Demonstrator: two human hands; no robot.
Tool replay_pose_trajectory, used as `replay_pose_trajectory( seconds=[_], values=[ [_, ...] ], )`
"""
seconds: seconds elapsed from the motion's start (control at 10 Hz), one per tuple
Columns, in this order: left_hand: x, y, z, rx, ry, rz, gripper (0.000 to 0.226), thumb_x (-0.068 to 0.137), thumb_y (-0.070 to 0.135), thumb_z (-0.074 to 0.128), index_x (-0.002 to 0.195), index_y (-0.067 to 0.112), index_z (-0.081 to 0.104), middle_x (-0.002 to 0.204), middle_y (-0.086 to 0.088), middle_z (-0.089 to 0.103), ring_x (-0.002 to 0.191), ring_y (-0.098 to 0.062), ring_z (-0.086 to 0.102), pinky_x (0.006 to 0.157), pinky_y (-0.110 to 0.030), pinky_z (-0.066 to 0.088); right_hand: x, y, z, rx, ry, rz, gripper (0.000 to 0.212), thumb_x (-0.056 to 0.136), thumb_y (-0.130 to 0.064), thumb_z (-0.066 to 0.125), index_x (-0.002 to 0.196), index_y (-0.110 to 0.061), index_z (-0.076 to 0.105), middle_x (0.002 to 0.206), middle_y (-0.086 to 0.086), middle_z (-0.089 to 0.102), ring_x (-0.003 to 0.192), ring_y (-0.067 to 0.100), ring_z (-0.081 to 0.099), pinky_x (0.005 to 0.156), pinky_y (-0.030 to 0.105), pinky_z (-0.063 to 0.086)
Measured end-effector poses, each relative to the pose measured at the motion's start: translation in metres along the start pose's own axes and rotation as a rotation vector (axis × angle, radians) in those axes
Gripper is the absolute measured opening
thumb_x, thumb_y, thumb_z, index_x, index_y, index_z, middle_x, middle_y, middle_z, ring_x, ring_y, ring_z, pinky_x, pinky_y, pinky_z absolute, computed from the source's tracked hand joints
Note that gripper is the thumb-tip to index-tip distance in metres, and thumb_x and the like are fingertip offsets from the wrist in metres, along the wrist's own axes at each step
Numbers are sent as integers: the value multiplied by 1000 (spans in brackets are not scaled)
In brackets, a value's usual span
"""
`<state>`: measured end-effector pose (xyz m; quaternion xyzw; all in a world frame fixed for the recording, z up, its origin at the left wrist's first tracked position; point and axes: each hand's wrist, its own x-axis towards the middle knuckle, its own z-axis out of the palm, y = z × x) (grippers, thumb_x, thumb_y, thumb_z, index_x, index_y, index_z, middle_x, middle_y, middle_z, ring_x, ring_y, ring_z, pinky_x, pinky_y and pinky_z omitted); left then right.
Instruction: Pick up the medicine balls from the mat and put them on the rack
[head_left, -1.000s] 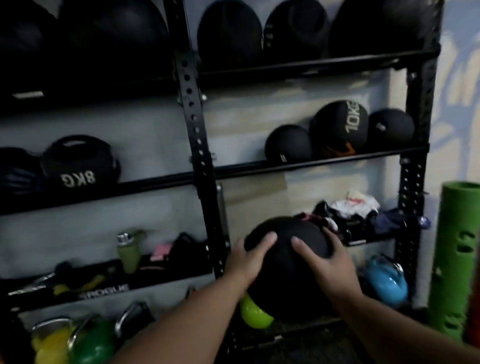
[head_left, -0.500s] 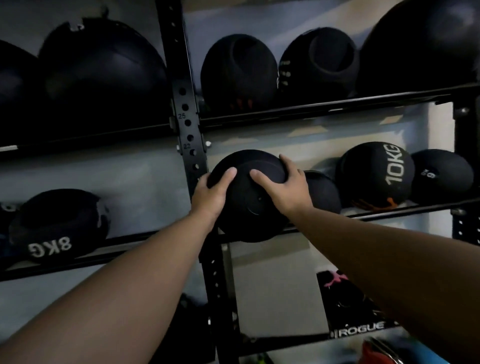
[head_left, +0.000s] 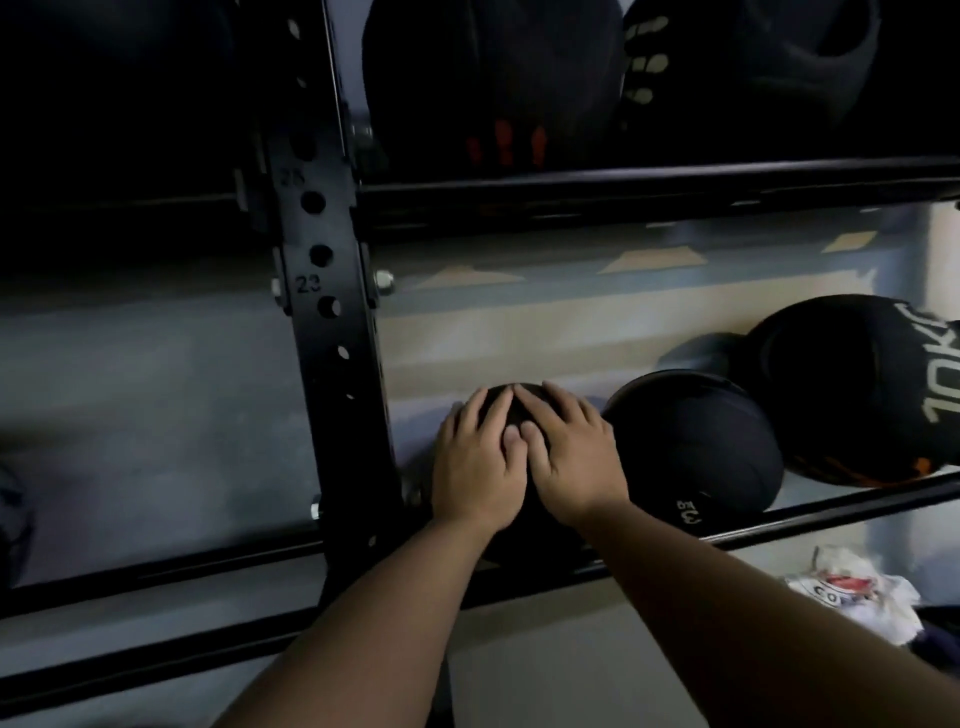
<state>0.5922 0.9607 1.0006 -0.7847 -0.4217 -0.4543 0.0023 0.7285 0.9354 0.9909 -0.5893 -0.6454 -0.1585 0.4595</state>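
A black medicine ball (head_left: 524, 540) rests on the middle shelf rails of the black rack (head_left: 841, 506), just right of the upright post (head_left: 327, 322). My left hand (head_left: 475, 467) and my right hand (head_left: 571, 457) lie side by side on its top and front, fingers spread and touching, hiding most of it. To its right on the same shelf sits a second black ball (head_left: 696, 441) marked 3 kg, almost touching my right hand.
A larger black 10KG ball (head_left: 857, 384) stands further right on that shelf. More dark balls (head_left: 493, 83) fill the shelf above. A white crumpled cloth (head_left: 852, 592) lies on the shelf below at the right.
Both hands have carried the ball from the front of the rack onto the middle shelf beside the post, and they have shifted from its sides to its top. The view has moved closer.
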Motion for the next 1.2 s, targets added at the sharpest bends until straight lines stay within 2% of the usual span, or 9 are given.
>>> replay_pose_trajectory(
  seconds=[0.1,0.2,0.3,0.5,0.8,0.9,1.0,1.1,1.2],
  values=[
    [28,-10,6,-98,100,15,62,96,40,38,146,16,66,152,-11,64,139,-34,56,120,-38,37,27,6,7,17,67,12,61,99,-54,29,147,-35,61,151,6,59,136,35,51,107,49,44],
    [44,-11,3,-126,50,-22,58,97,40,43,148,21,65,154,-6,63,141,-29,54,118,-33,34,41,4,7,58,52,68,60,97,-55,30,144,-35,63,148,3,62,135,32,51,107,46,45],
    [39,-14,2,-166,45,-28,62,94,46,43,147,25,65,152,-4,63,139,-29,54,117,-35,36,36,-1,10,101,97,85,53,97,-50,39,140,-36,67,145,-2,64,135,26,52,107,43,46],
    [-15,-15,12,-68,202,176,59,89,42,52,140,19,72,146,-10,67,132,-39,59,114,-50,46,-23,11,10,109,245,-44,47,98,-40,50,138,-26,69,147,2,62,133,30,55,111,47,43],
    [-27,-3,-7,14,0,84,65,95,49,42,154,25,57,167,-6,48,155,-36,39,126,-54,34,-36,4,-11,85,9,6,58,101,-52,35,153,-32,52,167,3,41,155,30,30,123,54,28],
    [-41,6,-17,88,-154,33,68,100,52,43,165,36,36,179,4,25,166,-28,16,132,-50,22,-51,4,-26,77,-144,33,60,104,-57,31,163,-44,28,177,-6,17,163,22,7,128,52,16],
    [-49,15,-29,91,-215,-26,73,102,53,50,169,41,22,182,10,10,168,-23,8,131,-51,24,-65,4,-37,96,-202,48,62,107,-54,39,165,-48,17,178,-7,6,163,23,1,127,52,17],
    [-85,24,-47,41,-297,-174,81,101,57,59,170,44,18,182,15,5,166,-18,15,128,-44,32,-102,8,-47,125,-295,74,72,105,-50,50,166,-46,11,178,-4,-2,162,29,7,124,54,26],
    [-117,30,-60,-14,-309,-269,79,97,64,61,166,43,30,179,12,22,162,-17,28,123,-37,34,-121,15,-56,180,-358,125,71,105,-50,52,166,-41,17,179,-1,3,158,32,20,123,52,30]
  ],
)
